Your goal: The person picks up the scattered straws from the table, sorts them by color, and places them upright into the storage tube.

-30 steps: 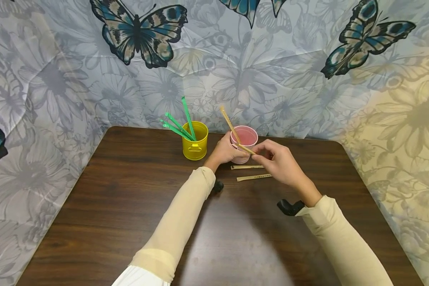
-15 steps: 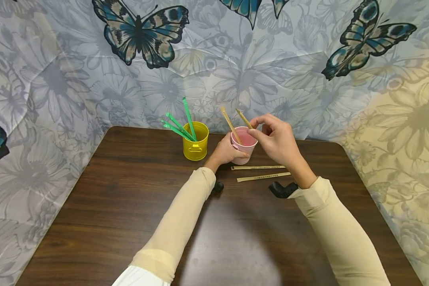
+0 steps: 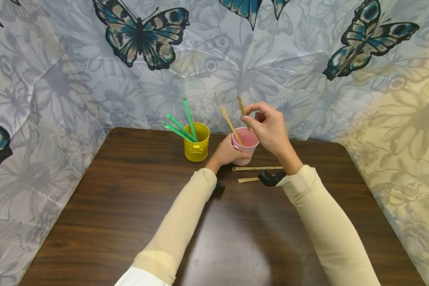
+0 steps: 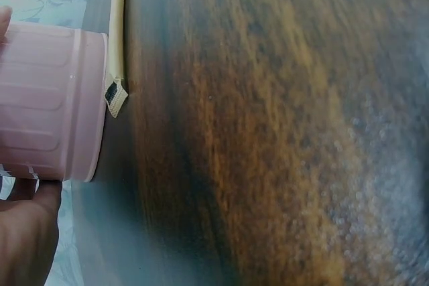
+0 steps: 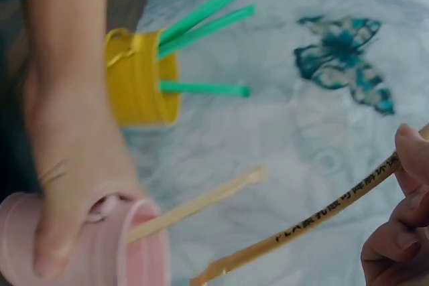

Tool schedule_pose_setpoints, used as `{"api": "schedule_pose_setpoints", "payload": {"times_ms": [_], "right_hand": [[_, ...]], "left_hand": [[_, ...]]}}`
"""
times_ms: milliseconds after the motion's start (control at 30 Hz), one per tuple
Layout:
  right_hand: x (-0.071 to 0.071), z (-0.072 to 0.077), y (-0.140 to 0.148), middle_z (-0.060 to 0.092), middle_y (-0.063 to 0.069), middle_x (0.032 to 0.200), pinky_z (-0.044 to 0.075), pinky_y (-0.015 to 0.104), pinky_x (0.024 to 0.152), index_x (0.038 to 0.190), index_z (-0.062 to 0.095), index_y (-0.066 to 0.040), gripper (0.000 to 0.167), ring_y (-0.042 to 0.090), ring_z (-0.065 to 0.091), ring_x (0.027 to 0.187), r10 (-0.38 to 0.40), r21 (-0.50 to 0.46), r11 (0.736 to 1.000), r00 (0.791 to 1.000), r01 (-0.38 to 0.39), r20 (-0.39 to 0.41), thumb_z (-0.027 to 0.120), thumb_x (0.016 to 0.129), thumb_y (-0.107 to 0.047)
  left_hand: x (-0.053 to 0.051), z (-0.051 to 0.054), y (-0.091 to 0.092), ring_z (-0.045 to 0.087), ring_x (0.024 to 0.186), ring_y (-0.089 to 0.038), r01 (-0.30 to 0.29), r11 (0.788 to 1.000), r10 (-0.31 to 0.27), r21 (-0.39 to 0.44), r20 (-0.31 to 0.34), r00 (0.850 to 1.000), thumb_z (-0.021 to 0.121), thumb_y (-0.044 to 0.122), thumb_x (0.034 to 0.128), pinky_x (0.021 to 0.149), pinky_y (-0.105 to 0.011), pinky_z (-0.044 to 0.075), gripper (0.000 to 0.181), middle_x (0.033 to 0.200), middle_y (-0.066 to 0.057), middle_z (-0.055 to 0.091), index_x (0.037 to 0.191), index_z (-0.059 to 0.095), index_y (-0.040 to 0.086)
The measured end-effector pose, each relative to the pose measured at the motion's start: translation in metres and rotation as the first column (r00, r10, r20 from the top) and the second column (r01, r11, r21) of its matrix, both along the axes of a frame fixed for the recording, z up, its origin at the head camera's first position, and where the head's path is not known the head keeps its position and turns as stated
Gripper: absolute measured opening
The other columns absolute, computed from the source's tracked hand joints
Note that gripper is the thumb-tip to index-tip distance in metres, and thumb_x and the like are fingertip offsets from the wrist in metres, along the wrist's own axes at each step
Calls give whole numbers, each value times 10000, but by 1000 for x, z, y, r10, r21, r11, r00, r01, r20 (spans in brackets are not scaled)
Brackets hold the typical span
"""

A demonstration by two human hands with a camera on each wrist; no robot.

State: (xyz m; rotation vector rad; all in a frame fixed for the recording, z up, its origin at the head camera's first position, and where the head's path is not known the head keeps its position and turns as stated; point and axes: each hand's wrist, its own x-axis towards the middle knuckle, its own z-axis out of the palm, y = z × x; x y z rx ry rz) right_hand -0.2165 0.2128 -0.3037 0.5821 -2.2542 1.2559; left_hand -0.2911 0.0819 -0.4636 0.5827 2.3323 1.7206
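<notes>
My left hand grips the side of a small pink bucket, which stands on the table near its back edge. One tan paper-wrapped straw leans inside it, its upper end above the rim. Between thumb and fingers, my right hand pinches another wrapped straw, printed with dark lettering. This straw slants down to the bucket's mouth; whether its lower tip is inside the rim I cannot tell. In the left wrist view, the bucket's base and part of the left hand show.
To the left stands a yellow bucket holding several green straws. Two wrapped straws lie in front of the pink bucket: a farther one and a nearer one, partly hidden by the black right wrist camera. A butterfly-print cloth hangs behind.
My right hand has risen and moved left, bringing its straw from in front of the pink bucket to upright over its mouth. The left hand keeps its hold on the bucket.
</notes>
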Motion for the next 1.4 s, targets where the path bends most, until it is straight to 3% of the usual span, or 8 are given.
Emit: {"api": "schedule_pose_setpoints", "payload": {"times_ms": [167, 333, 633, 800, 1000, 1233, 1400], "right_hand": [[-10, -20, 9, 640, 60, 854, 305, 205, 447, 1081, 725, -102, 159, 64, 397, 502, -77, 99, 993, 989, 64, 129, 742, 945, -183], [-18, -38, 12, 720, 63, 1026, 365, 230, 475, 1118, 722, -134, 180, 119, 464, 550, -97, 165, 984, 973, 62, 210, 728, 957, -214], [-26, -66, 7, 705, 99, 835, 416, 303, 553, 1062, 733, -99, 142, 203, 524, 628, -110, 339, 941, 963, 21, 247, 755, 925, -132], [-27, -69, 7, 724, 100, 883, 445, 335, 612, 1062, 727, -95, 149, 215, 561, 678, -120, 378, 926, 956, 10, 269, 758, 922, -135], [-26, -68, 8, 739, 91, 938, 466, 341, 622, 1087, 723, -110, 162, 220, 582, 699, -120, 374, 928, 949, 3, 292, 749, 934, -153], [-21, -67, 11, 751, 88, 1064, 474, 350, 666, 1111, 719, -102, 202, 237, 600, 759, -113, 363, 932, 956, 7, 272, 765, 923, -161], [-10, -67, 18, 738, 113, 1035, 463, 334, 654, 1069, 712, -81, 180, 241, 593, 756, -121, 372, 928, 956, 14, 266, 770, 918, -161]], "left_hand": [[-2, -2, 0, 585, 1269, -208, 21, 1000, -21, -17, -2, 1000, 954, 267, 699, 1121, -409, 478, 986, 1399, -37, 596, 1495, 382, 164], [-4, -2, -1, 591, 1262, -211, 24, 999, -24, -35, -1, 1000, 942, 289, 712, 1102, -402, 494, 1011, 1409, -43, 589, 1524, 353, 165], [-4, -2, 0, 580, 1302, -187, 50, 999, -50, 10, -11, 999, 932, 267, 729, 1109, -369, 485, 947, 1431, -7, 597, 1507, 394, 219], [-5, -2, 1, 543, 1365, -162, 77, 997, -75, 29, -43, 996, 928, 237, 739, 1141, -344, 461, 985, 1490, 22, 562, 1546, 365, 279], [-6, -1, -1, 537, 1373, -152, 87, 996, -85, 34, -47, 995, 921, 221, 746, 1142, -342, 458, 988, 1504, 28, 553, 1557, 360, 285], [-7, 0, -1, 542, 1367, -152, 109, 993, -105, 47, -70, 992, 904, 202, 768, 1151, -340, 456, 932, 1484, 38, 561, 1539, 391, 307], [-5, -1, -1, 563, 1342, -173, 75, 997, -75, 29, -23, 997, 916, 262, 755, 1124, -373, 482, 962, 1471, 19, 573, 1548, 373, 308]]}}
